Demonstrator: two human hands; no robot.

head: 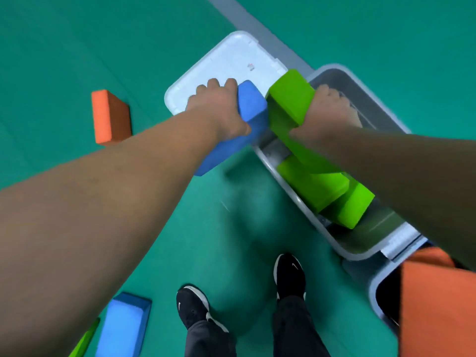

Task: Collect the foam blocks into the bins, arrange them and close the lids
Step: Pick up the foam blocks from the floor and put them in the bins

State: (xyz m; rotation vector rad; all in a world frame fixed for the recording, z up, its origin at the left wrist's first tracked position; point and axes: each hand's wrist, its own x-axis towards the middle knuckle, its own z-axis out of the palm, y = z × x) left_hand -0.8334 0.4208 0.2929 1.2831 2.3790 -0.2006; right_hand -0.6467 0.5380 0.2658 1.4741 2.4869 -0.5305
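Note:
My left hand (219, 109) grips a blue foam block (247, 117), held above the floor beside the grey bin (296, 199). My right hand (332, 112) grips a green foam block (291, 99) over the open bin's far end. Inside the bin lie two more green blocks (322, 186), tilted on each other. The bin's white lid (231, 63) lies on the floor behind my left hand. An orange block (108, 117) stands on the floor at the left. Another blue block (123, 325) lies at the bottom left, with a green block's edge (85, 341) beside it.
A second grey bin (373, 287) stands at the bottom right, partly hidden by my orange sleeve (438, 305). My two black shoes (193, 307) stand on the green floor in front of the bins. A grey stripe (257, 29) crosses the floor behind the lid.

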